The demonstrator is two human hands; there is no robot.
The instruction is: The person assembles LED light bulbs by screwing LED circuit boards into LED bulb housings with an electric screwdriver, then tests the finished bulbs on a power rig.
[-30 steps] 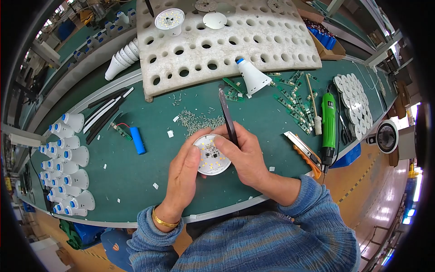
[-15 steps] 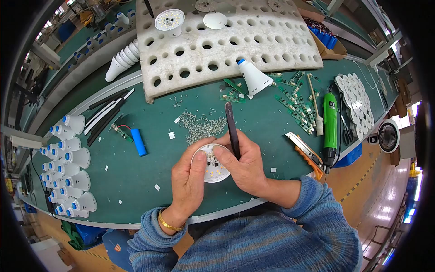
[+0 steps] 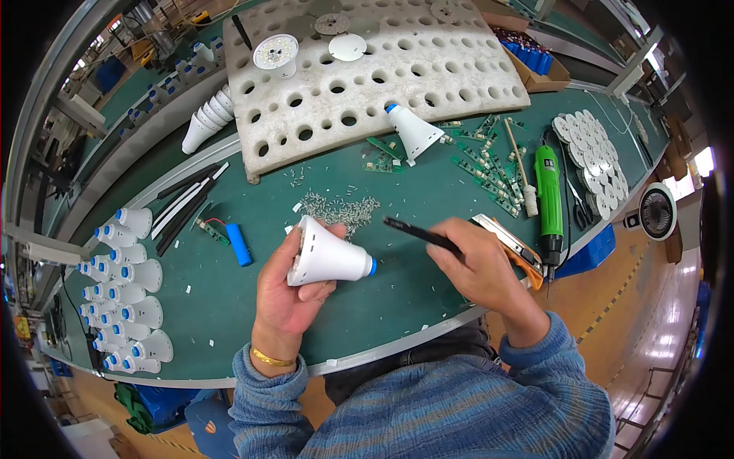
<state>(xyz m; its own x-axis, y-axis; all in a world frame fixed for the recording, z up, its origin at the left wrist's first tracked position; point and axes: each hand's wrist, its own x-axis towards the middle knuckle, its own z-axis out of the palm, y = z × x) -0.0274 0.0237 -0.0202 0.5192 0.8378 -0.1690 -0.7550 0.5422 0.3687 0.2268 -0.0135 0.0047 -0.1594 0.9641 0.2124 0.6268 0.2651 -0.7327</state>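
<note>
My left hand (image 3: 281, 294) is closed around a white bulb housing (image 3: 330, 256), tilted on its side with its blue cap pointing right and its wide end to the left. The LED face of that bulb is turned away from view. In my right hand (image 3: 482, 264) a pair of black tweezers (image 3: 419, 232) is gripped, tips hidden or hard to make out, the broad end pointing left over the bench. Small screws (image 3: 340, 210) lie in a loose pile beyond the bulb. A blue battery cell (image 3: 238, 245) with a red wire rests left of my left hand.
Bulb housings (image 3: 141, 273) stand in rows at the left. A foam board (image 3: 306, 99) with holes lies at the back. Green circuit boards (image 3: 489, 168), an orange utility knife (image 3: 512, 246), a green electric screwdriver (image 3: 548, 191) and stacked LED discs (image 3: 592, 161) are on the right.
The bulb has turned from face-up between both hands to lying sideways in my left hand. My right hand has moved away to the right, and the tweezers have swung from upright to nearly level.
</note>
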